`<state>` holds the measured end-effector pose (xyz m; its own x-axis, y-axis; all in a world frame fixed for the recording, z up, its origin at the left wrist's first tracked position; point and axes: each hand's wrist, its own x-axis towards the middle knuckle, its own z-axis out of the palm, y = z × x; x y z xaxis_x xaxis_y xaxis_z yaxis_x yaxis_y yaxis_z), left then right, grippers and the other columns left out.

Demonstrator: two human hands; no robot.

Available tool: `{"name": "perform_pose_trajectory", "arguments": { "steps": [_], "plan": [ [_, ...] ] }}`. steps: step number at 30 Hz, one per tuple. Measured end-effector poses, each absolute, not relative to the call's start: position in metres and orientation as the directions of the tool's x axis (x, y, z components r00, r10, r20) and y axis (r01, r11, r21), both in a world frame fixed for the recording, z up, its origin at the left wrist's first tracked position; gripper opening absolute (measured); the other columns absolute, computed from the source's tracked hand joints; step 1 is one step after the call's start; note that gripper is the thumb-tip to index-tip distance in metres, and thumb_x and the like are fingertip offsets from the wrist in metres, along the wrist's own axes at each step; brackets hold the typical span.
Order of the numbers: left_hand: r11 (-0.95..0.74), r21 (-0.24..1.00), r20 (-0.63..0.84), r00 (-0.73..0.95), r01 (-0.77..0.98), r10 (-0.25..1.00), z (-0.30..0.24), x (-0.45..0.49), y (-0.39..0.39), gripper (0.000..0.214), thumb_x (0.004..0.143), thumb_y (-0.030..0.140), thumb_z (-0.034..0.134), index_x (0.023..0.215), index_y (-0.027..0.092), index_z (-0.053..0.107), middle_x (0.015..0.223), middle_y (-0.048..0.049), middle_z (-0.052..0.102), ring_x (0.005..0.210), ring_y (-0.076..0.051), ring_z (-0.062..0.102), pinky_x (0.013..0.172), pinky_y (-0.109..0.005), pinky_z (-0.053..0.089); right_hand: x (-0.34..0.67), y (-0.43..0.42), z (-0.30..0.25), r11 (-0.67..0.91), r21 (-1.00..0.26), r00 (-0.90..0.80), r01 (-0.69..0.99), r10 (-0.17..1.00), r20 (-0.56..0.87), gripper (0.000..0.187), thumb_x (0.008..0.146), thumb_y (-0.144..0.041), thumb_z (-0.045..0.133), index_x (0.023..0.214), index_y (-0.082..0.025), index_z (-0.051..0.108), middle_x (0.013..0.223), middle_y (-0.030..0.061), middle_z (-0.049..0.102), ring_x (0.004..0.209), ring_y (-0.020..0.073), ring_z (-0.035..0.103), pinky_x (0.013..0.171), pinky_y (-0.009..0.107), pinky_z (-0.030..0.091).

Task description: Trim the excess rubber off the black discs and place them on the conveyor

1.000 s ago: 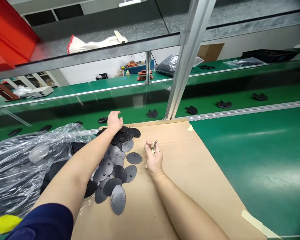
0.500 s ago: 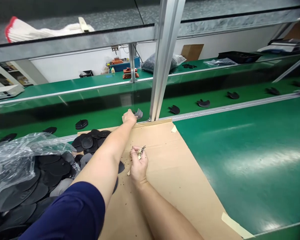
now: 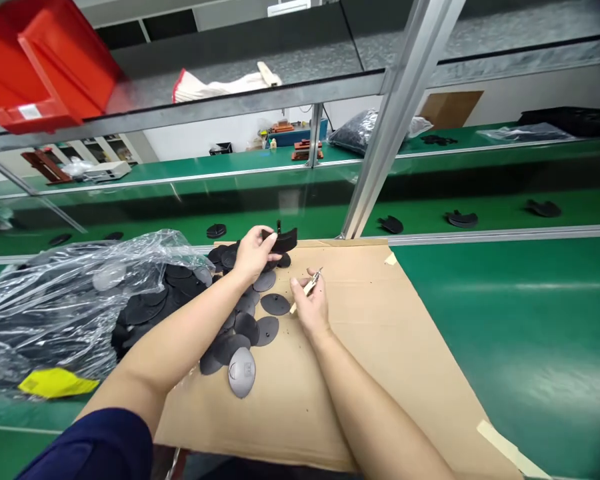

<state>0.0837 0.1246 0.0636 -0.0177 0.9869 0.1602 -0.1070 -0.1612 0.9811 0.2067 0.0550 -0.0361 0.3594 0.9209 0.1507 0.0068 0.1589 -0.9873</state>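
Observation:
My left hand (image 3: 253, 253) is closed on a black round plastic part (image 3: 283, 240), held just above the far end of a pile of black plastic discs (image 3: 240, 320) on a cardboard sheet (image 3: 360, 333). My right hand (image 3: 310, 303) rests on the cardboard beside the pile, fingers pinched on a small tan-handled tool (image 3: 307, 287) with a metal tip. A grey oval cover (image 3: 241, 373) lies at the near end of the pile.
A clear plastic bag (image 3: 55, 300) full of black discs lies left, with a yellow tag. Beyond the cardboard runs a green conveyor (image 3: 480, 207) carrying several black parts (image 3: 461, 218). An aluminium post (image 3: 390, 127) stands behind the cardboard. A red bin (image 3: 40, 73) and gloves sit on the upper shelf.
My left hand reached out to the conveyor beside the post, took a black part and drew it back over the pile. My right hand kept its tool.

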Motion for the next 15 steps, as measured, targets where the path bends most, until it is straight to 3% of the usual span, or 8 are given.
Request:
{"name": "perform_pose_trajectory", "arguments": {
  "steps": [3, 6, 11, 15],
  "plan": [
    [0.016, 0.978, -0.008, 0.037, -0.206, 0.999, 0.063, 0.045, 0.073, 0.033, 0.070, 0.031, 0.075, 0.093, 0.019, 0.054, 0.080, -0.0009, 0.061, 0.066, -0.014, 0.062, 0.053, -0.026, 0.056, 0.208, 0.054, -0.035, 0.167, -0.985, 0.338, 0.034, 0.926, 0.169, 0.066, 0.078, -0.049, 0.064, 0.132, -0.017, 0.045, 0.088, 0.0014, 0.059, 0.072, 0.0150, 0.057, 0.073, 0.031, 0.050],
    [0.195, 0.946, -0.161, 0.147, -0.257, 0.976, 0.049, 0.019, 0.041, 0.044, 0.065, 0.030, 0.079, 0.100, 0.019, 0.056, 0.082, -0.0021, 0.062, 0.063, -0.012, 0.060, 0.048, -0.020, 0.050, 0.207, 0.050, -0.030, 0.219, -0.968, 0.276, 0.124, 0.929, 0.246, 0.064, 0.078, -0.045, 0.064, 0.135, -0.019, 0.047, 0.101, 0.0056, 0.059, 0.085, 0.0176, 0.059, 0.082, 0.034, 0.050],
    [0.189, 0.912, -0.148, 0.139, -0.364, 0.979, 0.016, 0.004, 0.026, 0.041, 0.060, 0.020, 0.083, 0.094, 0.015, 0.061, 0.080, -0.0021, 0.064, 0.060, -0.007, 0.055, 0.044, -0.014, 0.039, 0.203, 0.038, -0.024, 0.398, -0.862, 0.013, 0.315, 0.906, 0.423, 0.055, 0.085, -0.035, 0.057, 0.138, -0.020, 0.046, 0.109, 0.0093, 0.057, 0.101, 0.0224, 0.057, 0.096, 0.042, 0.045],
    [0.184, 0.853, -0.119, 0.161, -0.488, 0.980, 0.008, 0.003, 0.022, 0.030, 0.068, 0.024, 0.079, 0.093, 0.014, 0.065, 0.086, -0.0053, 0.067, 0.079, -0.013, 0.062, 0.067, -0.022, 0.051, 0.202, 0.031, -0.023, 0.469, -0.783, -0.144, 0.408, 0.880, 0.452, 0.051, 0.087, -0.033, 0.058, 0.136, -0.022, 0.048, 0.106, 0.0090, 0.059, 0.102, 0.0243, 0.056, 0.096, 0.042, 0.043]
  ]
}}
